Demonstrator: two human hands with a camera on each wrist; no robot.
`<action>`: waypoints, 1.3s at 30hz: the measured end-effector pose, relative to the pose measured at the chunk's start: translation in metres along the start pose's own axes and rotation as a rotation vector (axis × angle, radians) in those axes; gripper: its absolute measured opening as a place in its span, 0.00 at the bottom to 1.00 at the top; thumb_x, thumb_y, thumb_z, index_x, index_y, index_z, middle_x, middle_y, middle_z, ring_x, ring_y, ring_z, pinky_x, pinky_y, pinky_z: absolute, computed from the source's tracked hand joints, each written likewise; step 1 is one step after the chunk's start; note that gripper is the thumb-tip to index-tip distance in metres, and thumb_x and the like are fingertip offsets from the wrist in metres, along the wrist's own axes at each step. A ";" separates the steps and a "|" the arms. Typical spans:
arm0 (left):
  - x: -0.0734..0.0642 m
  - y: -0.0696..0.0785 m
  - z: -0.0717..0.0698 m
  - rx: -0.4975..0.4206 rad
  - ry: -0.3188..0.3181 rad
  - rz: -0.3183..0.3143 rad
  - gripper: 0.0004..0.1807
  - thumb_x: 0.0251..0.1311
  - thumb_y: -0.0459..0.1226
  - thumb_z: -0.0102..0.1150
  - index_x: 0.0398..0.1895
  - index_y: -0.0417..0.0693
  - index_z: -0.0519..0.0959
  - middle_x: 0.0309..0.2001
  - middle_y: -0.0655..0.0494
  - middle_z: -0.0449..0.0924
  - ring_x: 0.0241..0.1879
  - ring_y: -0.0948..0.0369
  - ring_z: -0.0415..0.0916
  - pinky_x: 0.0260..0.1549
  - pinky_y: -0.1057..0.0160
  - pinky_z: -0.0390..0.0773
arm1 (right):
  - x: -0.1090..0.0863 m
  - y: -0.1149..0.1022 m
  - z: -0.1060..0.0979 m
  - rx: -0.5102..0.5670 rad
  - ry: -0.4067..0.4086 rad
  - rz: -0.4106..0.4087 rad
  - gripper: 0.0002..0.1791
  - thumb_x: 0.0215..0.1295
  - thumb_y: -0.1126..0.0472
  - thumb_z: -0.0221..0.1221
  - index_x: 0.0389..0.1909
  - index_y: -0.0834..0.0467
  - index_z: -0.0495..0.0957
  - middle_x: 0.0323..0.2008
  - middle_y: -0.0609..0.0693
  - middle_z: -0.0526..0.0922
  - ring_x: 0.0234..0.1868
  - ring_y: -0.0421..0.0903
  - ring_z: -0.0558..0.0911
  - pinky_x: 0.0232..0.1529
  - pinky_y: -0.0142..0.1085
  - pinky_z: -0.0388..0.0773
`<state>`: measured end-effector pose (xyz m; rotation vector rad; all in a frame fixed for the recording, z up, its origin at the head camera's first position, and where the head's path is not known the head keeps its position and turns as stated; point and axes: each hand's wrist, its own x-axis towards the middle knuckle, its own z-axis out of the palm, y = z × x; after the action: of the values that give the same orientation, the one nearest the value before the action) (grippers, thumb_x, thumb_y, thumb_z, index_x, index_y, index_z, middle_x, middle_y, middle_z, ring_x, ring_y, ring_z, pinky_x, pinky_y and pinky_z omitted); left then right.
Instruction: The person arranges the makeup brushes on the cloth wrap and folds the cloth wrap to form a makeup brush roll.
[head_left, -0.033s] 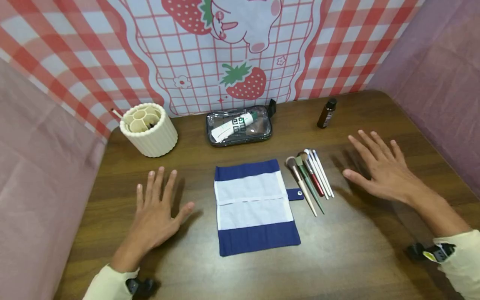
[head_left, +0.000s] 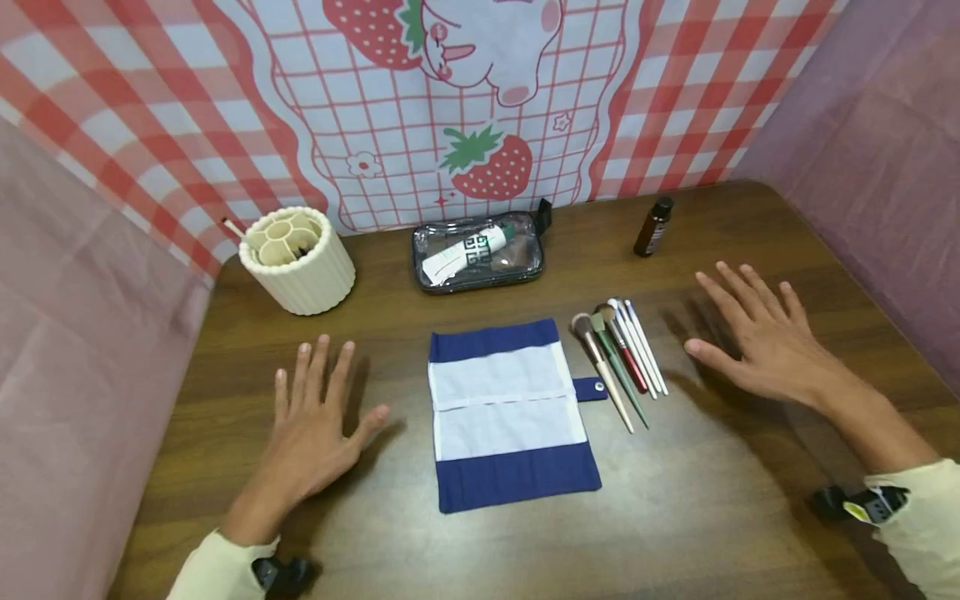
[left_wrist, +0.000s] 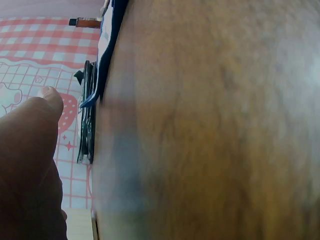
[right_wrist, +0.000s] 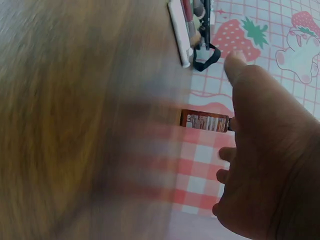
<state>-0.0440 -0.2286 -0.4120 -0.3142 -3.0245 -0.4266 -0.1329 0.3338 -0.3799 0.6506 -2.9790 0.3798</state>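
My left hand hovers with fingers spread, left of an unrolled fabric brush roll, navy at both ends and white in the middle. A snap strap sticks out from the roll's right side. Beside that strap lies a row of several makeup brushes, with beige, green, red and white handles. To the right of the brushes is my right hand, fingers spread and holding nothing. Both wrist views show the hands raised over the wooden surface, the left thumb pointing towards the roll.
At the back left stands a ribbed cream holder with compartments. A clear zip pouch containing a white tube lies at the back middle. The small brown bottle stands at the back right. Checked cloth hangs behind the table.
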 end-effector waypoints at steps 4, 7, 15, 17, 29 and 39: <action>0.002 0.004 0.000 -0.057 0.013 0.033 0.54 0.63 0.66 0.55 0.82 0.50 0.43 0.81 0.44 0.31 0.78 0.40 0.31 0.71 0.34 0.37 | 0.006 -0.011 0.001 0.028 0.070 -0.044 0.43 0.69 0.44 0.60 0.79 0.51 0.53 0.77 0.61 0.54 0.76 0.65 0.51 0.68 0.71 0.39; 0.007 0.012 0.000 -0.133 0.024 0.091 0.56 0.58 0.64 0.63 0.82 0.52 0.46 0.81 0.47 0.35 0.77 0.41 0.36 0.71 0.34 0.43 | 0.014 -0.031 0.001 0.050 0.128 -0.085 0.33 0.69 0.50 0.62 0.70 0.58 0.68 0.66 0.63 0.70 0.67 0.66 0.66 0.61 0.70 0.58; 0.015 0.035 0.002 -0.243 -0.016 0.302 0.54 0.55 0.54 0.73 0.80 0.51 0.55 0.80 0.53 0.46 0.77 0.44 0.44 0.72 0.40 0.48 | 0.041 -0.093 0.007 0.075 0.028 -0.033 0.11 0.67 0.60 0.65 0.48 0.57 0.81 0.37 0.50 0.83 0.34 0.45 0.78 0.32 0.42 0.78; 0.016 0.039 0.002 -0.246 -0.052 0.324 0.53 0.55 0.54 0.72 0.79 0.50 0.56 0.80 0.53 0.47 0.77 0.45 0.44 0.73 0.42 0.47 | 0.047 -0.105 0.010 0.071 -0.039 -0.007 0.10 0.68 0.59 0.64 0.47 0.56 0.81 0.34 0.48 0.83 0.30 0.43 0.77 0.29 0.39 0.76; 0.017 0.045 0.007 -0.207 -0.170 0.311 0.54 0.55 0.56 0.72 0.78 0.45 0.57 0.79 0.50 0.50 0.77 0.46 0.46 0.74 0.44 0.47 | 0.060 -0.132 0.026 0.004 -0.155 0.074 0.15 0.65 0.52 0.68 0.39 0.57 0.76 0.30 0.50 0.78 0.25 0.47 0.75 0.22 0.40 0.71; 0.019 0.044 0.007 -0.171 -0.193 0.282 0.54 0.55 0.60 0.69 0.78 0.44 0.57 0.79 0.51 0.50 0.76 0.46 0.49 0.73 0.44 0.49 | 0.061 -0.137 0.035 -0.025 -0.058 0.030 0.20 0.59 0.56 0.72 0.38 0.62 0.72 0.25 0.52 0.76 0.24 0.51 0.77 0.22 0.47 0.75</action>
<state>-0.0540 -0.1813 -0.4053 -0.8264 -3.0603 -0.6652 -0.1318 0.1799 -0.3755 0.6265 -3.0460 0.3313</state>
